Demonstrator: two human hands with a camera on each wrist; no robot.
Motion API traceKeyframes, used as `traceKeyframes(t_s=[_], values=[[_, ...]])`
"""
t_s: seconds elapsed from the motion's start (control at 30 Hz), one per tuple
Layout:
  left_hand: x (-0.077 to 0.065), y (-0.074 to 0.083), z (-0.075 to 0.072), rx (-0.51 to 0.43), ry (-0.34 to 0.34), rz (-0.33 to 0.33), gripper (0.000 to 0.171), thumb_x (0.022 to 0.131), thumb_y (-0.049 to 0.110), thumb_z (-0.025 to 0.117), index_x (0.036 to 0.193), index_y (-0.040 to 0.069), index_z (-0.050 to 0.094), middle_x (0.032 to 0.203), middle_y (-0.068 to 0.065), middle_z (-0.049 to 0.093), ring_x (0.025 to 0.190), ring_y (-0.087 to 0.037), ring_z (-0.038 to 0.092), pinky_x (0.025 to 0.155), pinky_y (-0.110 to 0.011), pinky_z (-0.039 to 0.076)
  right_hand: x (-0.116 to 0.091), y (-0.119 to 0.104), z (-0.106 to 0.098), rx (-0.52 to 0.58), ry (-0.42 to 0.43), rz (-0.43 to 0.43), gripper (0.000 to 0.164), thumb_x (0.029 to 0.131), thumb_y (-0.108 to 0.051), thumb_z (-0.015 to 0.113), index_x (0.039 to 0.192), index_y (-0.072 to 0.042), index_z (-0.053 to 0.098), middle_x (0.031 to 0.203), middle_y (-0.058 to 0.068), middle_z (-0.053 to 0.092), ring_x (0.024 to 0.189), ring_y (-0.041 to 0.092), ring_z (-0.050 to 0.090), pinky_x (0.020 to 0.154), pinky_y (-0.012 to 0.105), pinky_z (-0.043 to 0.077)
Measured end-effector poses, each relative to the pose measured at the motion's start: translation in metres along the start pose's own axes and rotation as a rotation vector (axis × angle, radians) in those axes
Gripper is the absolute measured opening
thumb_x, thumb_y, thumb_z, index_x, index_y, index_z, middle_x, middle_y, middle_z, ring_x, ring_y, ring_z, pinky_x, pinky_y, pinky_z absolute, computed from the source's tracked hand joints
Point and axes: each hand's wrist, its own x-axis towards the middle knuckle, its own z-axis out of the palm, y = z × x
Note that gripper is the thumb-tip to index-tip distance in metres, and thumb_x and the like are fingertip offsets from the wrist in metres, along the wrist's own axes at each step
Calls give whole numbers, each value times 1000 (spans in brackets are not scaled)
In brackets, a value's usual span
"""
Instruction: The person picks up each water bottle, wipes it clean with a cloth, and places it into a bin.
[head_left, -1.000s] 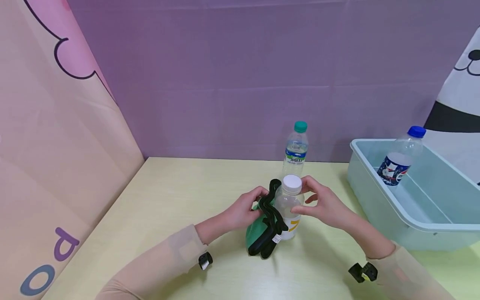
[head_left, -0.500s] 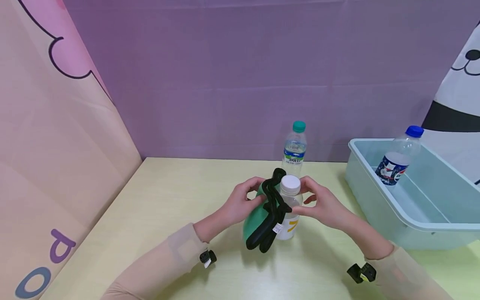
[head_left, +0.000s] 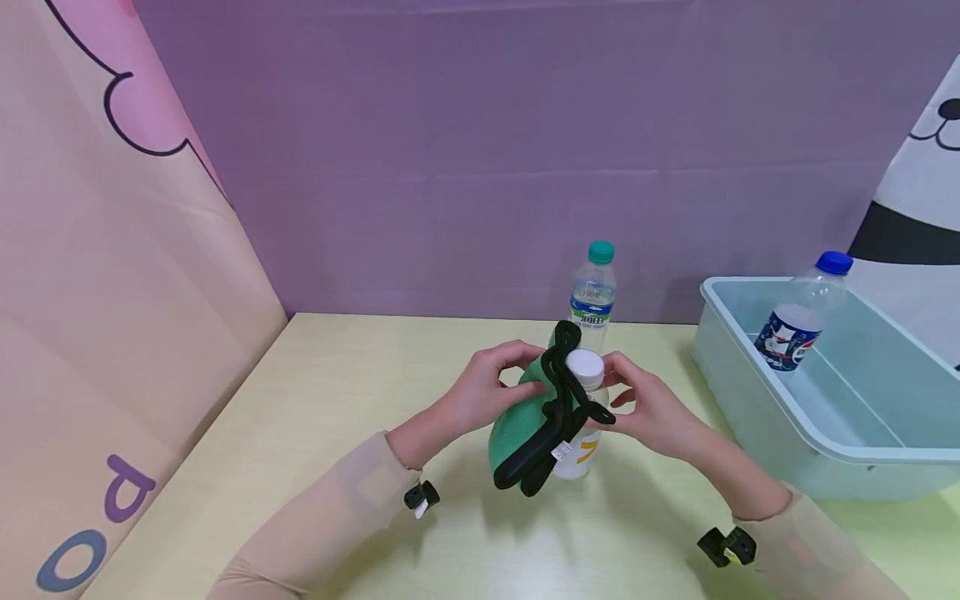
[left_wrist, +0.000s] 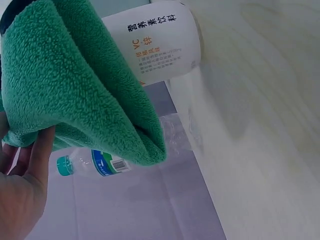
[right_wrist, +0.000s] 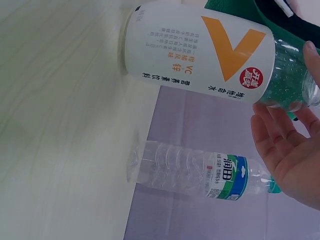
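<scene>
My left hand (head_left: 491, 387) pinches a green terry cloth with black edging (head_left: 521, 421), folded and held up off the table. A small white tag shows on the black edge. The cloth overlaps the left side of a clear bottle with a white cap (head_left: 585, 367), which stands upright. Around the upper part of that bottle, my right hand (head_left: 645, 408) curls its thumb and fingers. Its white label (right_wrist: 200, 55) carries an orange V in the right wrist view. Behind stands a second clear bottle with a green cap (head_left: 592, 304), touched by neither hand.
A light blue basin (head_left: 795, 425) stands at the right of the pale wooden table (head_left: 360, 375). Inside it leans a bottle with a blue cap (head_left: 795, 325). Purple fabric (head_left: 450, 167) hangs behind the table, and a pink printed sheet (head_left: 135, 317) lines the left side.
My left hand has moved up and slightly right with the cloth, which now rises higher and covers more of the white-capped bottle. The right hand and that bottle have hardly moved.
</scene>
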Motion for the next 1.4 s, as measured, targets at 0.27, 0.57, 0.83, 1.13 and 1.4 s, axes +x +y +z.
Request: traceKeyframes(t_s=[0.27,0.57,0.83,1.13,1.4], values=[[-4,-3,1,8,-44,-58,27,87,-2,68,114,1,65,100,-6,68,94,-17,61,82,-35,54,0,2,0,5,-11,5,47,78,-2,80,115,-2,50,109,11,61,102,31,58,77,35,52],[-20,-23,11,59,-117,-77,25,85,-8,66,109,0,62,100,-7,67,90,-19,63,94,-36,48,0,3,2,-22,-5,9,51,77,-11,82,116,-4,50,109,7,61,99,28,59,76,36,52],[-24,-30,15,60,-104,-80,28,84,-8,67,110,0,62,98,-6,67,87,-18,61,91,-42,49,-1,5,2,-16,-6,0,51,78,-12,82,117,-4,50,109,7,61,99,28,59,76,36,53],[-10,-11,5,-79,-30,-65,27,89,-5,64,115,2,63,100,-9,67,95,-21,61,70,-28,56,-1,5,1,-11,-10,2,50,79,-7,81,118,-3,50,109,8,61,100,29,59,77,36,52],[-1,-2,1,-82,-35,-50,25,90,-3,63,115,2,63,102,-9,67,96,-20,60,76,-31,55,-1,2,0,5,-16,1,48,80,-5,79,118,-1,49,111,10,61,102,30,58,77,36,53]])
